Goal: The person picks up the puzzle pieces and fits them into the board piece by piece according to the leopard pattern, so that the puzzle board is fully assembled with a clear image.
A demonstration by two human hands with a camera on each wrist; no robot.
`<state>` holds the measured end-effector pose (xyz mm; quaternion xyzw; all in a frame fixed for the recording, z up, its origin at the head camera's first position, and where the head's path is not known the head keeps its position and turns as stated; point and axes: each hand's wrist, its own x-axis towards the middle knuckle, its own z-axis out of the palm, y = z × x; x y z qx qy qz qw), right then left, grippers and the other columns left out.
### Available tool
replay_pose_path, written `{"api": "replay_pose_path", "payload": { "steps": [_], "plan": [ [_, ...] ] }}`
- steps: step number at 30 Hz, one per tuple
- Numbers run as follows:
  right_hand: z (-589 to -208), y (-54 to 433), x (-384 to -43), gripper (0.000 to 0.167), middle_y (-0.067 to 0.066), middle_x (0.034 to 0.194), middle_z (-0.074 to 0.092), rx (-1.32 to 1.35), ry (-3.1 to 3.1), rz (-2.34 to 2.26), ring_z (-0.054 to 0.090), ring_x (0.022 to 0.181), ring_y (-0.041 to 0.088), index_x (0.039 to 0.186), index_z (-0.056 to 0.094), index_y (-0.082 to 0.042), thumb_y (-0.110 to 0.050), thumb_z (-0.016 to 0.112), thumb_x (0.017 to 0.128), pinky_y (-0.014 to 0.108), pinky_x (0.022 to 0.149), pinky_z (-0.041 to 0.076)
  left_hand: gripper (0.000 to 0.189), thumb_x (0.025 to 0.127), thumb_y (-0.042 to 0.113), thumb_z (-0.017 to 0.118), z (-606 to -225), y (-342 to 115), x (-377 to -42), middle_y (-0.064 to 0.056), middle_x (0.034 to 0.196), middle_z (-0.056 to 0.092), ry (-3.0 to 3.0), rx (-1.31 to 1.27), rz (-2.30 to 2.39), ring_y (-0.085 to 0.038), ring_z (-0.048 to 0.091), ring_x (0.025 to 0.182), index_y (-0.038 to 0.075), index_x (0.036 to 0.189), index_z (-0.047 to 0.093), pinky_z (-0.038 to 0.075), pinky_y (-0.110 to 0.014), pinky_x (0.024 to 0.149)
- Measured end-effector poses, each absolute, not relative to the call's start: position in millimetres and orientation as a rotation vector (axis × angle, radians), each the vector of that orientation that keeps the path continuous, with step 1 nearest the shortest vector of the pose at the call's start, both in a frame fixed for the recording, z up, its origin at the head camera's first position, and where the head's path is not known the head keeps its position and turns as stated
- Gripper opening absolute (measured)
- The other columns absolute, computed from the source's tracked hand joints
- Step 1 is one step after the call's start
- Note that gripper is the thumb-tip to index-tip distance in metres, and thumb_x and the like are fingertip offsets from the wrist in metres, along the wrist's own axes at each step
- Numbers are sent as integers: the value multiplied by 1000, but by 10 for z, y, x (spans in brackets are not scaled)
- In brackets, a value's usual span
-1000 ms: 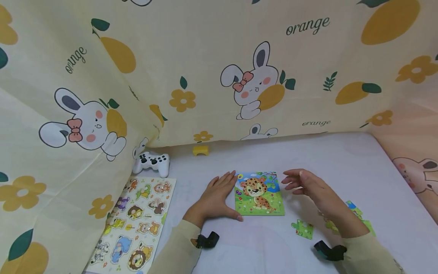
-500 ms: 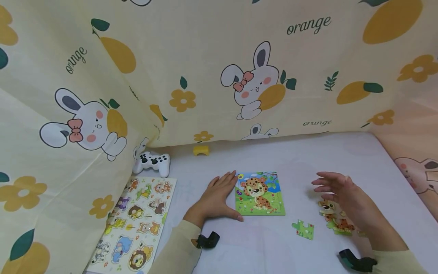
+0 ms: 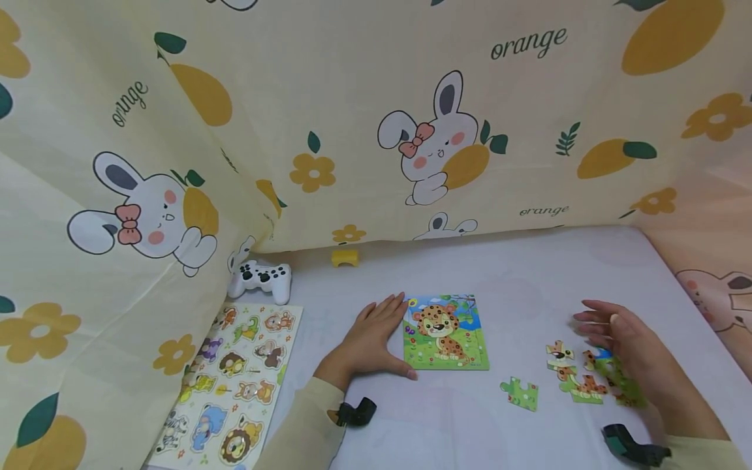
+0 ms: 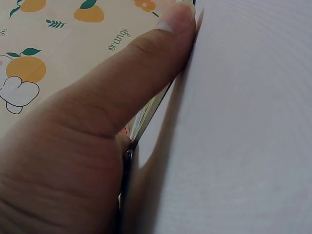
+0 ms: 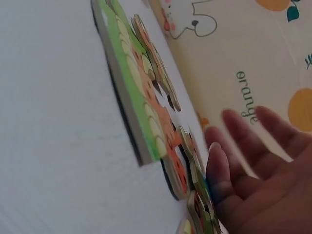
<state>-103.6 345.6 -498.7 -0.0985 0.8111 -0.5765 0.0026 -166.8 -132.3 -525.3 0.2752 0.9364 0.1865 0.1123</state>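
- Lower left of the head view: an animal board [image 3: 249, 410] carries rows of animal shapes, among them a zebra, an elephant and lions.
- Middle of the frame, slightly right and below centre: a square leopard picture [image 3: 446, 333] lies flat, showing a spotted cub on green grass under blue sky.
- The left hand [image 3: 373, 343] rests spread against the picture's left edge, thumb at the lower corner, fingers at the upper one, touching rather than clenched.
- Lower right: a loose cluster of puzzle pieces [image 3: 581, 385] in green, orange spots and some blue; one shows part of a face. The right wrist view shows their thick edges.
- A green piece [image 3: 521, 394] with small red marks lies apart, between cluster and picture.
- The right hand [image 3: 637, 346] is over the cluster's right side, fingers loosely bent, grasping nothing visible; whether it touches a piece, I cannot tell.
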Motion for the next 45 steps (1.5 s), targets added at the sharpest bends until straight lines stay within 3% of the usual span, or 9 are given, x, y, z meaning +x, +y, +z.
{"api": "replay_pose_path", "payload": {
  "steps": [7, 11, 14, 20, 26, 31, 34, 38, 45],
  "plan": [
    [-5072, 3428, -1045, 61, 12, 149, 58, -316, 2715, -1292, 50, 124, 0, 160, 47, -6, -21, 74, 107, 7, 90, 38, 146, 67, 90, 82, -5232, -1334, -1656, 8, 181, 2, 2757, 810, 546, -8, -4, 164, 17, 176, 18, 1, -47, 132],
    [-5052, 3371, -1038, 69, 22, 159, 43, -393, 2663, -1213, 34, 144, 36, 152, 58, -6, -19, 90, 92, 50, 123, 31, 146, 67, 90, 82, -5232, -1334, -1652, 7, 182, 4, 2764, 816, 547, -10, -3, 164, 16, 176, 19, 3, -48, 132],
    [-5023, 3323, -1044, 63, 26, 157, 40, -449, 2655, -1173, 27, 139, 57, 140, 66, -4, -18, 95, 86, 86, 102, 27, 145, 67, 89, 83, -5238, -1337, -1652, 7, 182, 4, 2766, 814, 547, -10, -2, 164, 17, 176, 19, 3, -48, 132],
    [-4964, 3239, -1032, 44, 26, 154, 43, -452, 2697, -1077, 30, 135, 57, 124, 72, -12, -22, 94, 87, 81, 97, 33, 146, 67, 88, 84, -5241, -1335, -1652, 7, 182, 4, 2762, 806, 553, -9, -3, 164, 16, 176, 19, 2, -48, 132],
    [-4907, 3151, -1024, 44, 21, 143, 55, -396, 2714, -1057, 39, 132, 50, 126, 71, -12, -18, 93, 88, 75, 99, 39, 145, 67, 87, 85, -5237, -1326, -1649, 7, 182, 4, 2751, 797, 551, -9, -3, 164, 16, 176, 20, 2, -48, 132],
    [-4879, 3062, -1032, 38, 9, 127, 67, -330, 2747, -1054, 61, 110, 28, 129, 70, -9, -10, 87, 95, 39, 88, 56, 145, 67, 87, 85, -5225, -1312, -1645, 7, 182, 5, 2743, 790, 551, -9, -3, 164, 17, 176, 20, 1, -47, 132],
    [-4861, 3003, -1028, 39, 4, 114, 70, -275, 2777, -1087, 60, 90, 17, 137, 65, -9, -12, 80, 102, 27, 71, 53, 144, 67, 87, 85, -5228, -1307, -1647, 7, 182, 5, 2744, 790, 549, -9, -3, 164, 17, 176, 20, 1, -47, 132],
    [-4830, 2906, -1033, 45, 2, 101, 67, -246, 2853, -1144, 57, 80, 16, 146, 60, -8, -15, 77, 105, 27, 62, 51, 144, 67, 88, 84, -5235, -1305, -1650, 7, 182, 5, 2749, 794, 543, -10, -2, 164, 17, 176, 20, 1, -47, 132],
    [-4777, 2671, -1086, 24, 3, 93, 68, -254, 2809, -1346, 61, 75, 16, 128, 69, -5, -11, 75, 105, 28, 59, 54, 145, 68, 85, 86, -5220, -1309, -1655, 7, 181, 4, 2747, 797, 552, -10, -2, 165, 15, 176, 20, 0, -45, 132]
  ]
}}
